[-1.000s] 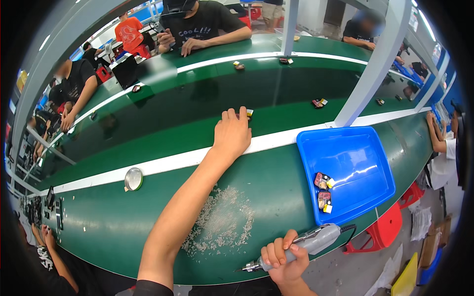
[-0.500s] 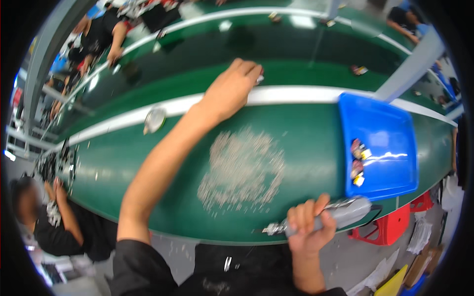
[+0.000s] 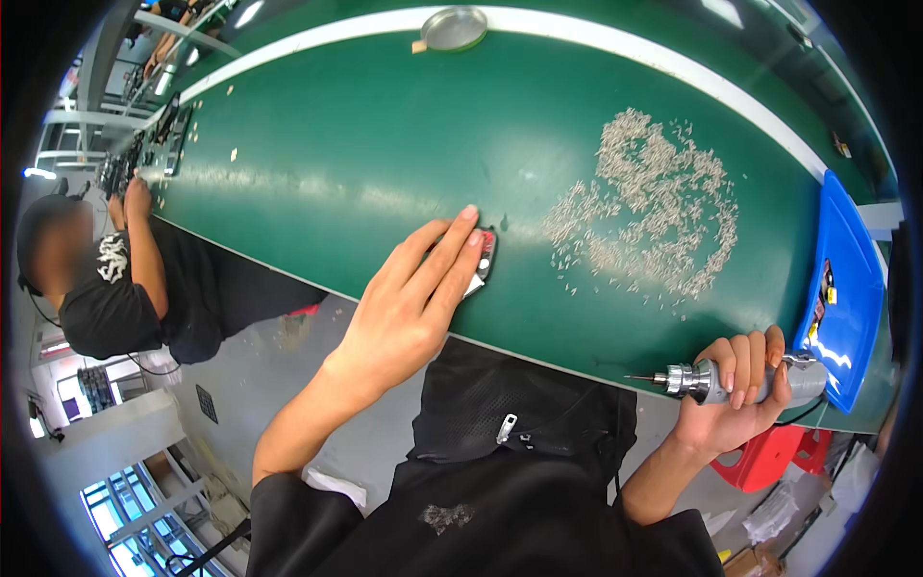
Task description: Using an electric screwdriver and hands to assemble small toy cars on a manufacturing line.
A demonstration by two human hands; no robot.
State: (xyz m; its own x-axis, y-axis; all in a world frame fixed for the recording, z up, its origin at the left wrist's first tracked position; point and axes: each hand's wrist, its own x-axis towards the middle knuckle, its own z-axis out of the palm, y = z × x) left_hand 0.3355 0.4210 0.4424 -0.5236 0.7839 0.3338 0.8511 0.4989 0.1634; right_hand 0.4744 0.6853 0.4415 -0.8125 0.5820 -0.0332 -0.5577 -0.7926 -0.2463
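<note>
Near the front edge of the green bench, my left hand (image 3: 409, 293) holds a small black and red part (image 3: 486, 255) with white bits against the surface. The fingers lie over it and hide most of its shape. My right hand (image 3: 735, 389) is closed around a grey electric screwdriver (image 3: 687, 381), held sideways with its thin bit pointing left along the bench edge. Beyond the hands, a loose spread of tiny silvery pieces (image 3: 663, 226), which look like screws, covers the bench between them.
A blue tray (image 3: 865, 288) with several small dark parts (image 3: 821, 298) stands at the right. A round shallow dish (image 3: 454, 31) rests by the white rail. At the left, another person (image 3: 125, 279) works at the same bench. A red stool (image 3: 769, 457) is below right.
My left hand has come back from beyond the white rail to the front of the bench with the small part. The view has turned left; the right hand still grips the screwdriver.
</note>
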